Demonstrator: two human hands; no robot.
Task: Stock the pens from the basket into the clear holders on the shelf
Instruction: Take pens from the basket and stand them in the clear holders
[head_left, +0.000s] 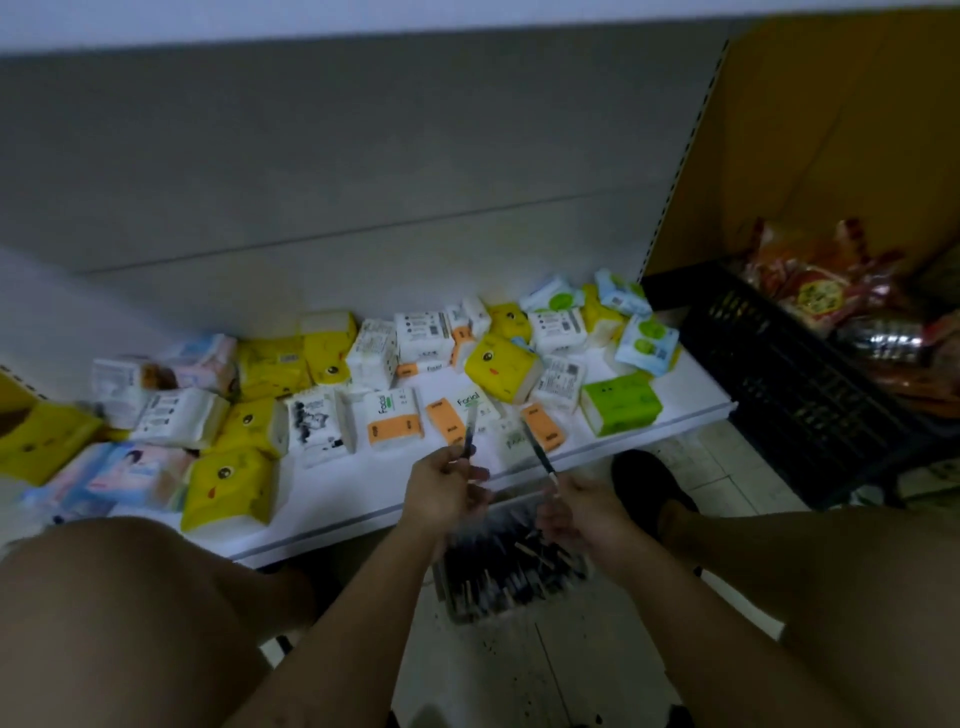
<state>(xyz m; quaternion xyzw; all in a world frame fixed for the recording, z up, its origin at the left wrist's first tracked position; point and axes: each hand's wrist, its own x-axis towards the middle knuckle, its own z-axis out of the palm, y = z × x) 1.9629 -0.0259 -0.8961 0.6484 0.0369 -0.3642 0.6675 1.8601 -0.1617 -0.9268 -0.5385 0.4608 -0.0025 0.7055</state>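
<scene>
A basket (511, 603) full of several dark pens sits on the floor between my knees, below the white shelf's front edge. My left hand (444, 491) grips one pen (470, 434) that points up over the shelf. My right hand (576, 512) grips another pen (537, 449), tilted up and to the left. Both hands hover just above the basket. No clear holders show in the head view.
The low white shelf (675, 410) carries several tissue packs, yellow, white, orange and green (621, 405). A black crate (795, 384) with red snack bags stands at the right. My shoe (644, 486) rests on the tiled floor beside the basket.
</scene>
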